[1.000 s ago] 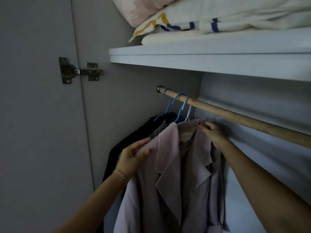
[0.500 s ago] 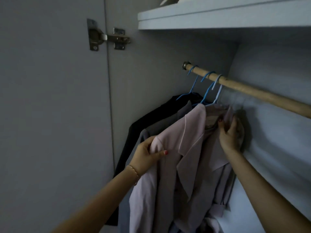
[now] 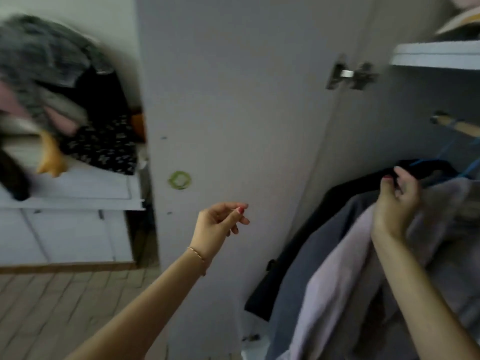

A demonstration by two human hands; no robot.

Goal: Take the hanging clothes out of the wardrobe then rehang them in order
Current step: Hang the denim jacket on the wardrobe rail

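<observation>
Fingers (image 3: pixel 401 178) of the right hand (image 3: pixel 396 203) are curled over the top of the pale lilac garment (image 3: pixel 337 276), which is gripped near its collar at about three o'clock in the view. Just behind that hand, a dark garment (image 3: pixel 428 166) and a grey garment (image 3: pixel 306 268) are seen hanging side by side, with blue hangers (image 3: pixel 441 152) hooked on the wooden rail (image 3: pixel 465 129) at the two o'clock edge. Whether the lilac garment's own hanger is on the rail cannot be told, since that part is blurred and cut off by the frame.

At the centre, the left hand (image 3: pixel 218 226) is held in the air before the open wardrobe door (image 3: pixel 233 113), apart from the clothes; its fingers are loosely curled and nothing is held in them. A thin bracelet (image 3: pixel 196 253) is worn at that wrist. A small green ring mark (image 3: pixel 179 180) is seen on the door above the hand, and a metal hinge (image 3: pixel 349 74) at one o'clock.

At ten o'clock, a blurred heap of clothes and bedding (image 3: pixel 52 81) is piled on a white cabinet (image 3: pixel 65 229).
</observation>
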